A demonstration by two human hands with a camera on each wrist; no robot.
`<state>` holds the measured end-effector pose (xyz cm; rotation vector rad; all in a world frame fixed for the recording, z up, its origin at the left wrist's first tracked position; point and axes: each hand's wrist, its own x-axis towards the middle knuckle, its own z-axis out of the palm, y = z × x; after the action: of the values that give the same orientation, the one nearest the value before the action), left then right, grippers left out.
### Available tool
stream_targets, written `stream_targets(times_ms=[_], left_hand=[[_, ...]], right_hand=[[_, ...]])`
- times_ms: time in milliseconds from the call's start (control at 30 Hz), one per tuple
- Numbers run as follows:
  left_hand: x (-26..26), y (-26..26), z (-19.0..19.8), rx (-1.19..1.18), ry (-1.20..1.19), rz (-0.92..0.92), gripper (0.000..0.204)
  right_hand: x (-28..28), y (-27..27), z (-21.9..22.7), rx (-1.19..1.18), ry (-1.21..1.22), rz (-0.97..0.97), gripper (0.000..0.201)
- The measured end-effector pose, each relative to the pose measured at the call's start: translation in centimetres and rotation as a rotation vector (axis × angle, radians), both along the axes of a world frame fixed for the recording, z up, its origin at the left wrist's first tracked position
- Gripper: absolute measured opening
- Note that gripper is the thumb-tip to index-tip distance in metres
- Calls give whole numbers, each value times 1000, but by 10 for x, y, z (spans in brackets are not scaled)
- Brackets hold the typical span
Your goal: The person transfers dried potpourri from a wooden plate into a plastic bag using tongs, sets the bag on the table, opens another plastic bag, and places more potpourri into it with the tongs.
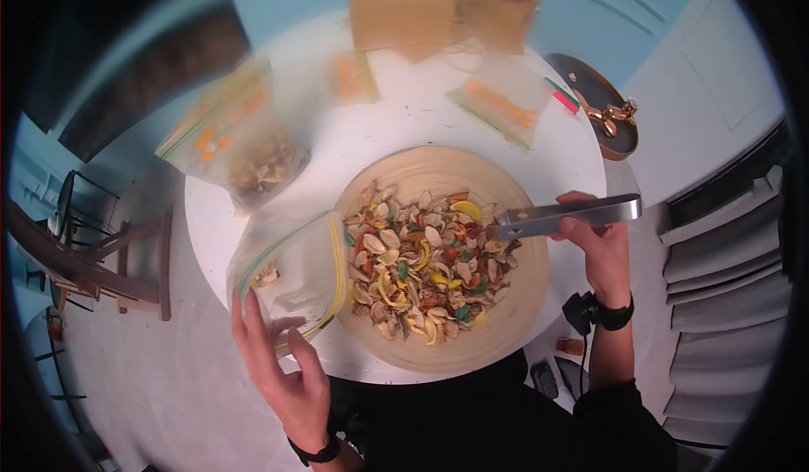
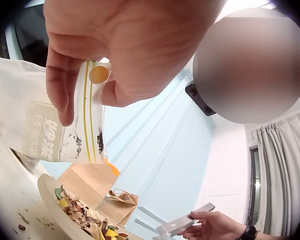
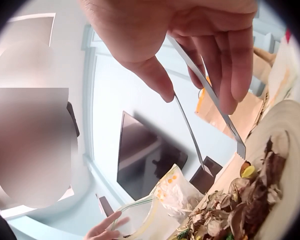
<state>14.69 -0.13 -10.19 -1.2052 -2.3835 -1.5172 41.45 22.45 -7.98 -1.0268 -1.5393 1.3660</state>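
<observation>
A shallow wooden bowl on the round white table holds a heap of mixed dried pieces, tan, yellow, red and green. My right hand holds metal tongs, their tips over the bowl's right side; the right wrist view shows the two tong blades apart above the heap. My left hand pinches the near edge of a clear zip bag with a yellow seal, lying left of the bowl. In the left wrist view the bag hangs from my fingers.
More zip bags lie on the table: one with dried bits at back left, two with orange labels behind the bowl. Brown paper bags stand at the far edge. A round tray with a gold figure sits right. Chairs stand left.
</observation>
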Motion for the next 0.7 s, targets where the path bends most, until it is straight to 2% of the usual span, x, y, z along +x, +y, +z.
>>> stream_targets(times_ms=[200, 333, 500, 700], left_hand=[[5, -3, 1, -48, 17, 0, 63], [8, 1, 3, -84, 42, 0, 61], [7, 2, 14, -54, 47, 41, 61], [9, -3, 6, -98, 59, 8, 61]], right_hand=[[29, -18, -9, -105, 18, -139, 31], [29, -28, -8, -82, -69, -118, 32], [4, -36, -15, -168, -14, -74, 29], [-12, -42, -23, -178, 3, -12, 30]])
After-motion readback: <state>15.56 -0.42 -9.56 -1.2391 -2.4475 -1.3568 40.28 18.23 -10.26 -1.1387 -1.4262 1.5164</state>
